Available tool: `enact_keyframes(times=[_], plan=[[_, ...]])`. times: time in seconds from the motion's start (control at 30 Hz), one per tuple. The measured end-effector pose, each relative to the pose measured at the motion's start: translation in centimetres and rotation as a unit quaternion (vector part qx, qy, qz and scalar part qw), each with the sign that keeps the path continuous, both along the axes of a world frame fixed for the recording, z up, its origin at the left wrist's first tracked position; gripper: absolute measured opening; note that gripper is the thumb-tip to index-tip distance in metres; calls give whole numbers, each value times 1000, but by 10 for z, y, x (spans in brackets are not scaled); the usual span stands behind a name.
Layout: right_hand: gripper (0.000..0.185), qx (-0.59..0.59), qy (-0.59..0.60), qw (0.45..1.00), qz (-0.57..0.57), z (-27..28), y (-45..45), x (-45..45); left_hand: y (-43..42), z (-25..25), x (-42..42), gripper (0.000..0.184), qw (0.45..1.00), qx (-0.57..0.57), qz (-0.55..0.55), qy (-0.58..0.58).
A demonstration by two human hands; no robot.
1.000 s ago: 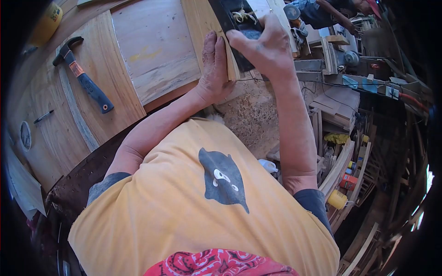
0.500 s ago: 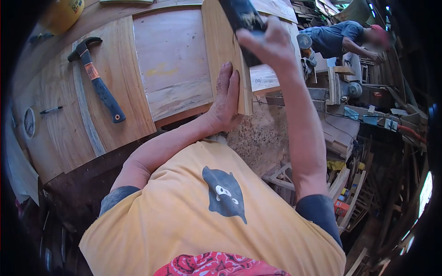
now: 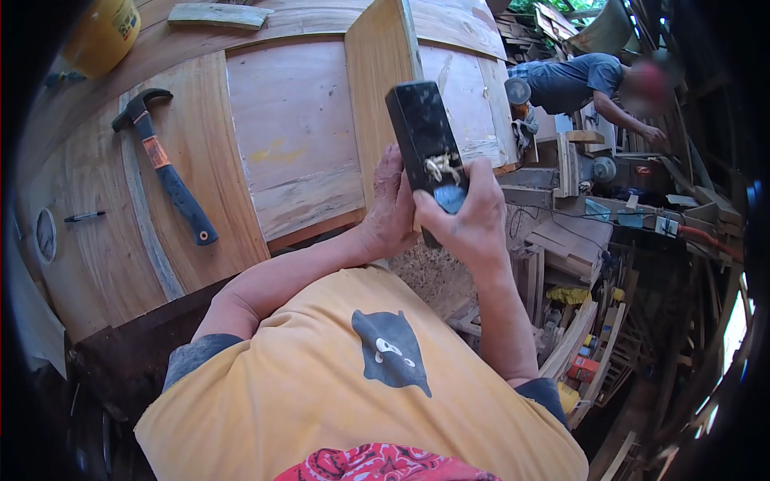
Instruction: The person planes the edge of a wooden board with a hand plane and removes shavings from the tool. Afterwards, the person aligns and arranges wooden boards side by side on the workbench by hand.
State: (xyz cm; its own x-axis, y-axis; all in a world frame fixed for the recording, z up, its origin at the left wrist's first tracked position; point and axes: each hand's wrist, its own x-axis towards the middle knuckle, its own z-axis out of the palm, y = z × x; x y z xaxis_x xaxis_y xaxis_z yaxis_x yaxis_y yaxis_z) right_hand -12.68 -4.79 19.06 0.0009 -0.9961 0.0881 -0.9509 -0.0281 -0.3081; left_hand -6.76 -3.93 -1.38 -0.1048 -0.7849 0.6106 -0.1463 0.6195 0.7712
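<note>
Yellow shirt [image 3: 297,361] with 1 dark print [image 3: 387,335], 2 dark-blue sleeves [image 3: 542,394], red paisley bandana [image 3: 385,463].

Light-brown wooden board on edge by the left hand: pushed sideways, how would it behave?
The flat light-brown wooden board would probably tip: it appears to stand on a narrow edge, the person's left hand against its face. It's likely stiff, since it stands straight without visible sagging.
</note>
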Motion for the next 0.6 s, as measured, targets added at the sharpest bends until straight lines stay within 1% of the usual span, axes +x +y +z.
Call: enact_keyframes(times=[0.07,0.1,0.13,0.17,0.2,0.23,0.33,0.37,0.43,0.5,0.53,0.6], plan=[[55,40,-4,999,-32,4,-49,9,2,-6,0,120,1000,-14,6,-4],[57,33,-1,999,-17,2,-87,9,0,-8,0,121,1000,-21,15,-5],[59,-16,51,998,-14,-11,-135,2,-2,-6,0,125,1000,-18,9,-23],[68,10,16,1000,21,-9,-185,4,-3,-2,3,126,1000,-8,-4,-13],[70,-7,45,997,63,-4,-231,8,-3,3,6,128,1000,1,-17,-4],[72,-24,73,991,106,3,-257,11,-2,6,7,129,999,8,-30,6],[47,49,-21,996,74,22,-228,32,0,1,1,128,1000,16,-23,5],[73,-20,3,992,123,0,-237,5,-3,0,4,127,999,21,-28,-2],[69,-55,50,995,64,-6,-188,-1,1,1,7,125,998,43,-47,-9],[64,14,-25,1000,12,-7,-122,-7,5,-4,2,123,1000,14,-24,3],[61,13,-28,1000,8,-3,-90,-8,-1,-5,0,122,1000,-4,-6,10],[56,15,-21,1000,0,1,-67,-7,-4,1,5,122,998,34,-22,-55]])
